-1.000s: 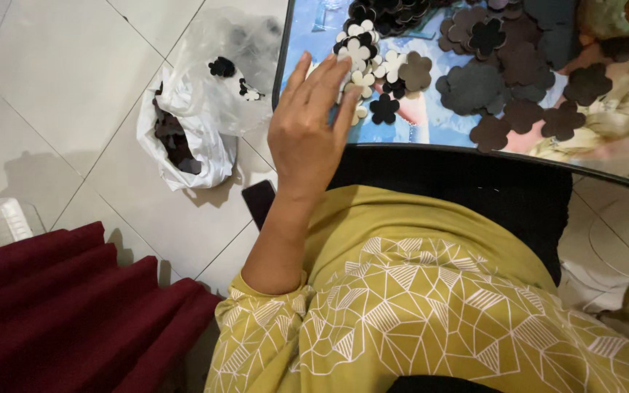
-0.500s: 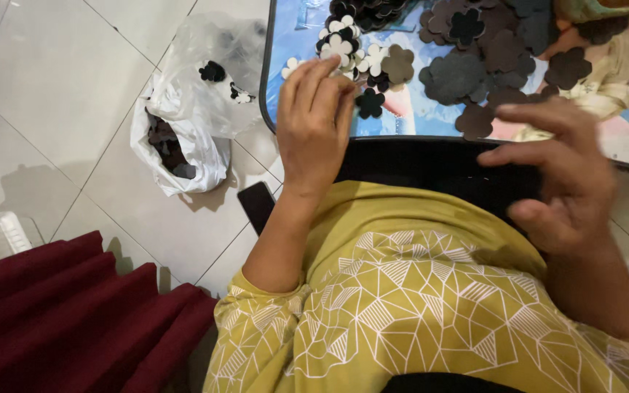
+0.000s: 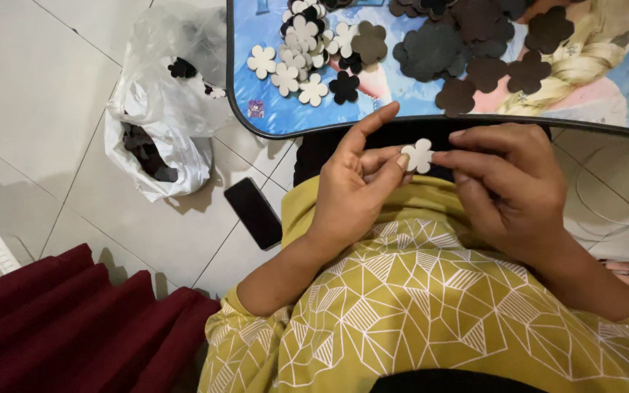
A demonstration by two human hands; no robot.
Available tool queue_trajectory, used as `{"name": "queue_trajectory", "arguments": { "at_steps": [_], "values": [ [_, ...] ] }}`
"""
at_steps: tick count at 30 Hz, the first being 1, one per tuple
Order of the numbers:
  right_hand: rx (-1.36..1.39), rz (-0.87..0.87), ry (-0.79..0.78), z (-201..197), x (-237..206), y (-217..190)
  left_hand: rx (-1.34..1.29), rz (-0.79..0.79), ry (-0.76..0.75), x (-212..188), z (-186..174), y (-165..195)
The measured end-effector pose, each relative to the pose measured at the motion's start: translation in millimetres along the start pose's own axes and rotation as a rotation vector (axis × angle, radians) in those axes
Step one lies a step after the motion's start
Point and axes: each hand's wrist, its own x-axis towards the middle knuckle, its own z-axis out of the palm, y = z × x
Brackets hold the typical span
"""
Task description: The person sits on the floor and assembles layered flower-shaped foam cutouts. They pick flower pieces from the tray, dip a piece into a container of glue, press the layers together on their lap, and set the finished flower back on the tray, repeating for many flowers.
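Closest to the camera, a mustard top with a white line pattern [image 3: 431, 306] is seen, and just above it the two hands are brought together. A small white flower cut-out [image 3: 421, 155] is pinched between them: the left hand [image 3: 354, 193] is clenched on its left edge with thumb and fingertips, index finger raised, and the right hand [image 3: 507, 185] is closed on its right edge. A second ago only the left hand was seen, laid flat at the desk edge among the pieces; since then it has been drawn back, the right hand has been brought in, and one cut-out has been lifted clear of the pile.

On the tiled floor, a dark phone [image 3: 253, 212] lies beside a white plastic bag [image 3: 158, 138] holding dark pieces. Farther off, the blue picture-printed desk [image 3: 278, 109] carries a cluster of white flower shapes [image 3: 293, 62] and a spread of dark flower shapes [image 3: 467, 51].
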Motion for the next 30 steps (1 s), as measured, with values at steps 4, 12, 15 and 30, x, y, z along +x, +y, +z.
{"name": "queue_trajectory", "arguments": {
  "at_steps": [4,12,15,30],
  "values": [
    [-0.094,-0.116,0.008,2.4,8.0,-2.2,0.129,0.0,0.025,-2.0,4.1,5.1],
    [-0.279,-0.26,0.004,4.8,14.3,-4.1,0.092,0.01,0.023,-3.8,6.2,4.9],
    [-0.356,-0.332,-0.011,5.5,15.3,-4.2,0.061,0.008,0.027,-2.2,5.6,3.0],
    [-0.475,-0.398,-0.017,4.4,9.4,5.4,0.009,-0.072,0.034,2.8,-1.8,-1.0]
  ]
}}
